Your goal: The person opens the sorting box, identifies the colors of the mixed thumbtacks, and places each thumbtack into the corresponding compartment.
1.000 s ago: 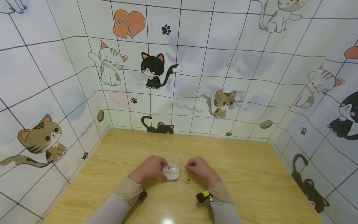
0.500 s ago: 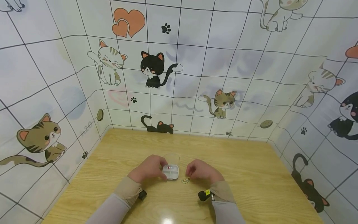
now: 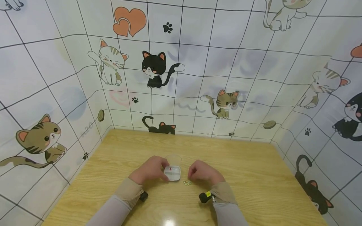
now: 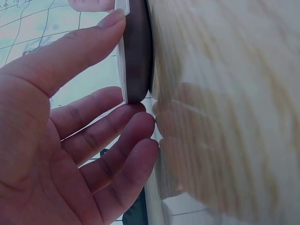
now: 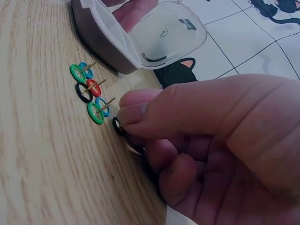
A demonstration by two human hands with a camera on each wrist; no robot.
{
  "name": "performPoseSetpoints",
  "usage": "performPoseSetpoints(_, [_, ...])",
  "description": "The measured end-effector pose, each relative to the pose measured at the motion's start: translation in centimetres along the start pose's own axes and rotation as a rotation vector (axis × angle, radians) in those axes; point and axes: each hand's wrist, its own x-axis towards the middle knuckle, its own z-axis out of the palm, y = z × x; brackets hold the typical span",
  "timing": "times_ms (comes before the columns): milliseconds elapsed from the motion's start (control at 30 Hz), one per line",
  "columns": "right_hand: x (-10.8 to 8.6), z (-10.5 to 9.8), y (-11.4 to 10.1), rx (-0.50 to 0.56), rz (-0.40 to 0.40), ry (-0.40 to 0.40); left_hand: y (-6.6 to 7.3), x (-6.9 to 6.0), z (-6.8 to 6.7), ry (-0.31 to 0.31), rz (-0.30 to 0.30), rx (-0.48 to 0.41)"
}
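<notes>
A small white box (image 3: 172, 177) with inner dividers stands on the table, its clear lid (image 5: 168, 33) swung back and something red inside. My left hand (image 3: 151, 171) grips the box's left side, the thumb on its rim (image 4: 123, 70) and fingertips against the far end. Just right of the box, my right hand (image 3: 206, 172) pinches a black-ringed tack (image 5: 117, 126) between thumb and forefinger, low over the tabletop. Beside those fingers lie several tacks, points up: green (image 5: 95, 113), blue (image 5: 104, 112), red (image 5: 93, 87) and black (image 5: 84, 92) ones.
The wooden table (image 3: 240, 169) is enclosed at the back and sides by a white cloth (image 3: 195, 62) with grid lines and printed cats. A camera is strapped to each wrist.
My right hand has moved slightly nearer to me, down to the tacks, and its fingertips now cover the dark one at the group's right. The left hand and box have stayed in place.
</notes>
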Motion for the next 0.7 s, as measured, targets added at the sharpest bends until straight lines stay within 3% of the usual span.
performPoseSetpoints(700, [0.61,0.91,-0.87,-0.112,0.032,0.129,0.10,-0.06,-0.15,-0.009,-0.015,-0.023])
